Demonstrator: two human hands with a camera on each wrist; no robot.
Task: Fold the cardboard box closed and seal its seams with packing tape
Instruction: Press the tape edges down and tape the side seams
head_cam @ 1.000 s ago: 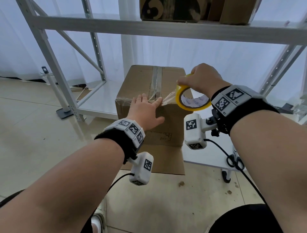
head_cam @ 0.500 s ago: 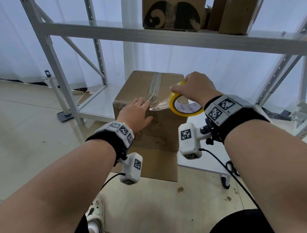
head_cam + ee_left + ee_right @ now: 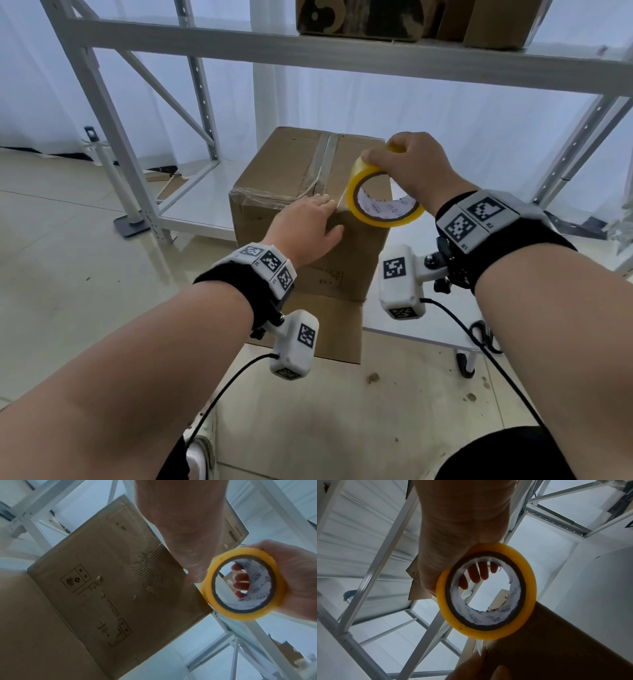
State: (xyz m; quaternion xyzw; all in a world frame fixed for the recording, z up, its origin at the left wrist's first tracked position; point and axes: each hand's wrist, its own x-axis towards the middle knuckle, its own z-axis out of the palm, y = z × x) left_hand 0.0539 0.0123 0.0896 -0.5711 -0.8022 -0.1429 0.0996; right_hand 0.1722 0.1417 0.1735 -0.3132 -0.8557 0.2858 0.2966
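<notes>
A closed brown cardboard box (image 3: pixel 284 164) stands on a low white platform, with tape along its top centre seam and along the near top edge. My left hand (image 3: pixel 308 226) lies flat with straight fingers on the box's near top edge, pressing the tape strip down. My right hand (image 3: pixel 407 164) grips a yellow tape roll (image 3: pixel 380 202) just off the box's near right corner, fingers through the core. A short clear strip runs from the roll to the box edge. The roll (image 3: pixel 243 584) and the box's printed front (image 3: pixel 106 588) show in the left wrist view; the roll (image 3: pixel 486 591) fills the right wrist view.
A white metal shelf frame (image 3: pixel 113 144) stands around and behind the box, with a crossbeam (image 3: pixel 342 54) overhead carrying more cardboard boxes (image 3: pixel 359 17). A loose cardboard flap (image 3: pixel 339 329) hangs below the box front. Tiled floor (image 3: pixel 68 274) lies to the left.
My left hand slid right along the near top edge toward the corner. My right hand with the roll stayed at the right corner, and the strip between roll and box got shorter.
</notes>
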